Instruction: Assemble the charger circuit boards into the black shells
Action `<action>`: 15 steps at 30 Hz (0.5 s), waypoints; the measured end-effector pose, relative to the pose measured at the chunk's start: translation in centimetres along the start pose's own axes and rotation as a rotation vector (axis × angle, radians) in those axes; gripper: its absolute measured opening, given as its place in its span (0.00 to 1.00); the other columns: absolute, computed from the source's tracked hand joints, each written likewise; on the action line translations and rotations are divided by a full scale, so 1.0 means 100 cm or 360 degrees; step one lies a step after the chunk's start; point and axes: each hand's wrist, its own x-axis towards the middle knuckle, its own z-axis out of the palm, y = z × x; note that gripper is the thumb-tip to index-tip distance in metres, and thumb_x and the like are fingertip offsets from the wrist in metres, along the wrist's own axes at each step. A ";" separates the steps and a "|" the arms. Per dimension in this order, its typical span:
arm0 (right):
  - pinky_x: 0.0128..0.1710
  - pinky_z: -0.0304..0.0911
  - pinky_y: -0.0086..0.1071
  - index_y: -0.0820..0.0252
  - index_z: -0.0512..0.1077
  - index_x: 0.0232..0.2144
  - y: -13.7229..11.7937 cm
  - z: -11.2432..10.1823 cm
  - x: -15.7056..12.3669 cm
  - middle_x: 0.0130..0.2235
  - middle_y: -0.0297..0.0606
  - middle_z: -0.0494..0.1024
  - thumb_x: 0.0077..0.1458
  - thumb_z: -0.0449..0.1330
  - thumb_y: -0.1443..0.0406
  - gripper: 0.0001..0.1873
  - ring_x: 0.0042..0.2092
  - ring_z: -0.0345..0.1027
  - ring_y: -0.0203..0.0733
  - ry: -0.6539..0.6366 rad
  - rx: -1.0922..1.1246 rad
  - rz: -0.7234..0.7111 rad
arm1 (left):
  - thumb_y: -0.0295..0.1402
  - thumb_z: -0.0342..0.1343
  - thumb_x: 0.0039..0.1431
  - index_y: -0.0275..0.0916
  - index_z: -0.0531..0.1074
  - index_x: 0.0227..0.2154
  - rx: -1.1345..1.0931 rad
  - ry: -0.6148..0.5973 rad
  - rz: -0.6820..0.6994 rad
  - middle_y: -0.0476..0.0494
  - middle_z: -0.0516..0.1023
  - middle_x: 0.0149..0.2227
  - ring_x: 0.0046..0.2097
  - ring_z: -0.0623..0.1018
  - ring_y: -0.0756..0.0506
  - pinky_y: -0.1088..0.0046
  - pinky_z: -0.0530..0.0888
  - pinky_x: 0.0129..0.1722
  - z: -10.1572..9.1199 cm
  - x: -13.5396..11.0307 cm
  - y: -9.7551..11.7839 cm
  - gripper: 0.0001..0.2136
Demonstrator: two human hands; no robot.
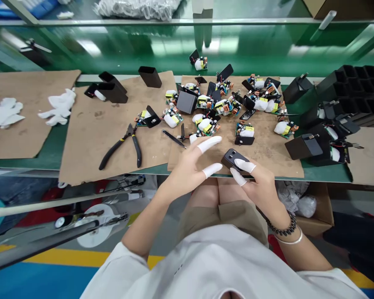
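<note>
My right hand (257,180), with white finger cots on its thumb and finger, grips a black power adapter (228,158) at the front edge of the cardboard. Two light marks, like prongs or slots, show on the adapter's upper face. Just to its left, my left hand (191,168) is open, its cot-covered finger and thumb spread apart and touching nothing. Beyond both hands lies a heap of circuit boards (226,106) with yellow and white parts and black end caps. One single board (245,131) rests nearest the adapter.
Black-handled cutting pliers (136,145) and dark tweezers (173,139) lie on the cardboard sheet (90,124). Empty black housings (358,89) stand packed at the right, with part-filled ones before them. White gloves (60,107) are at the left. A green conveyor belt (137,47) runs behind.
</note>
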 end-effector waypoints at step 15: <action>0.54 0.80 0.45 0.51 0.82 0.47 0.007 -0.002 0.002 0.51 0.41 0.86 0.58 0.68 0.65 0.14 0.51 0.83 0.50 -0.0060 0.0455 0.0376 | 0.31 0.64 0.63 0.45 0.73 0.63 -0.0018 -0.0480 -0.0026 0.41 0.83 0.57 0.56 0.83 0.39 0.62 0.78 0.59 0.010 0.025 -0.012 0.26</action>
